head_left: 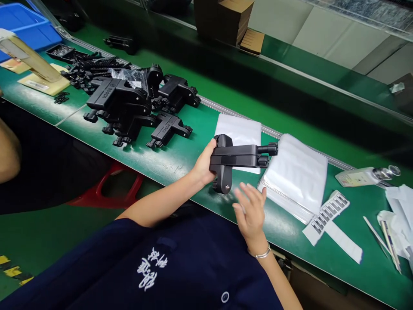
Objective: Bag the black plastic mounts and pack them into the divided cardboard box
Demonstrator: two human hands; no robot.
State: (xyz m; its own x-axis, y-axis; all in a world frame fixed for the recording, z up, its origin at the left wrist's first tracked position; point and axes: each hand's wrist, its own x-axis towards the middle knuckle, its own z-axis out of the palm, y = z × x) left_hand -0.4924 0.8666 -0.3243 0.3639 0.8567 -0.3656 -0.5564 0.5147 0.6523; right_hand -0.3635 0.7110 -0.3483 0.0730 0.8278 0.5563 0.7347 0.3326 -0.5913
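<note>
My left hand (204, 165) is closed around the left end of a black plastic holder (237, 157) and keeps it lifted a little above the green worktop (180, 159). The long axis of the holder runs from left to right, almost level. Its two knobbed ends point to the right, away from the left hand, and a short foot hangs down below the middle.

My right hand (250, 213) is released, the fingers spread, and it holds nothing. It is just below the holder on my near side, close to it but apart. From this hand the holder lies forward and slightly left, so the left hand is the one on the part.

Behind the holder a white sheet (240, 127) lies flat. To the right of both hands is a stack of clear bags (297, 176), and beyond it a strip of labels (329, 211). Far to the left of the left hand, a pile of black holders (129, 107) lies on the worktop.
</note>
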